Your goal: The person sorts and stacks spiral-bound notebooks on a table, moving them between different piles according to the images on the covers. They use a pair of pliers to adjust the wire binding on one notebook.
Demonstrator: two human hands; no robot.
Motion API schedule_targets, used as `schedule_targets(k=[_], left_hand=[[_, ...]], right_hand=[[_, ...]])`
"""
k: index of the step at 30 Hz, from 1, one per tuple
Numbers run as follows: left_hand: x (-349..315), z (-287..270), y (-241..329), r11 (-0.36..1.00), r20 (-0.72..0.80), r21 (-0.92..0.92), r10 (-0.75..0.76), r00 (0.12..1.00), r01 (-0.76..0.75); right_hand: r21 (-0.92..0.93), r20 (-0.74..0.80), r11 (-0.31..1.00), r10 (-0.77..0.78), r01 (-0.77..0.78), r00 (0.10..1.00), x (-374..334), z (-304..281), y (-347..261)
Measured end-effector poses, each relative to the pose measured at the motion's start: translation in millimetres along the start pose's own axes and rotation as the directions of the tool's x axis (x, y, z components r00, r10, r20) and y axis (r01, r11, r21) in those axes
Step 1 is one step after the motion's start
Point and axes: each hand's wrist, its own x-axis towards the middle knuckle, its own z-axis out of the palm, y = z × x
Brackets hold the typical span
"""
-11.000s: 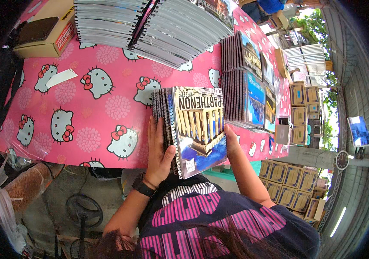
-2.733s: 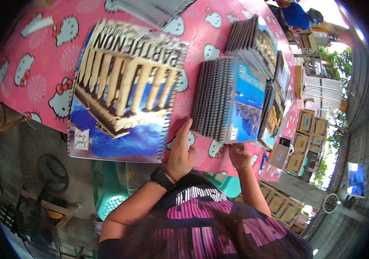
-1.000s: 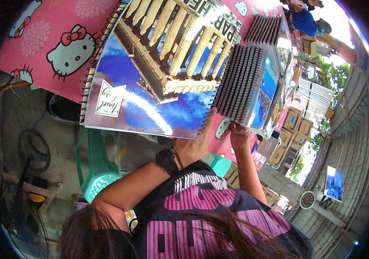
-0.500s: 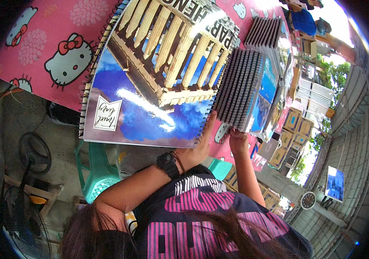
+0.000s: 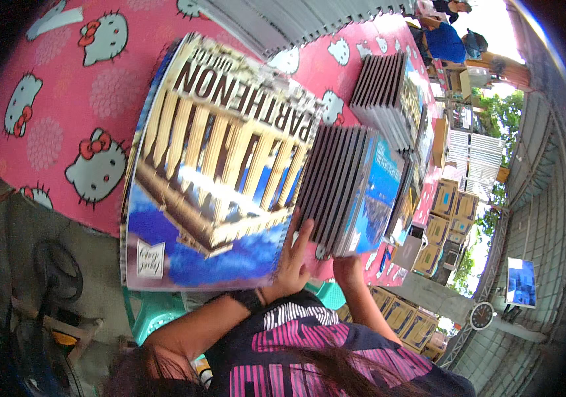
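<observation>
One blue-covered notebook stack (image 5: 377, 202) points lengthwise away, bindings (image 5: 337, 188) leftward; left hand (image 5: 287, 270) extended wide, right hand (image 5: 349, 271) grip indeterminable.

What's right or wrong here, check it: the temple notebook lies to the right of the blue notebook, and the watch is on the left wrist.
The side is wrong: the head view shows the temple notebook to the left of the blue notebook. The watch is on the left wrist.

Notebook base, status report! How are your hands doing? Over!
Left hand open at blue-cover stack. Right hand at its near edge, grip unclear. Temple-cover notebook crowding left hand.
</observation>
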Motion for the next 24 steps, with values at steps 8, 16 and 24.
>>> schedule_targets(k=[8, 16, 24], left_hand=[[6.2, 10.6, -5.9, 0.997, -0.147, 0.070, -0.033, 0.989, 0.044], [12.8, 11.1, -1.6, 0.995, -0.175, 0.025, -0.087, 0.981, 0.093], [13.0, 19.1, -3.7, 0.999, -0.271, -0.028, -0.044, 0.962, 0.038]], right_hand=[[-0.216, 0.116, 0.963, 0.192, -0.164, 0.975, 3.6, 26.2, -25.8], [-0.111, 0.166, 0.940, 0.337, -0.322, 0.927, 26.2, -2.9, -13.5], [-0.215, 0.179, 0.919, 0.371, -0.331, 0.911, 28.1, -0.7, -18.2]])
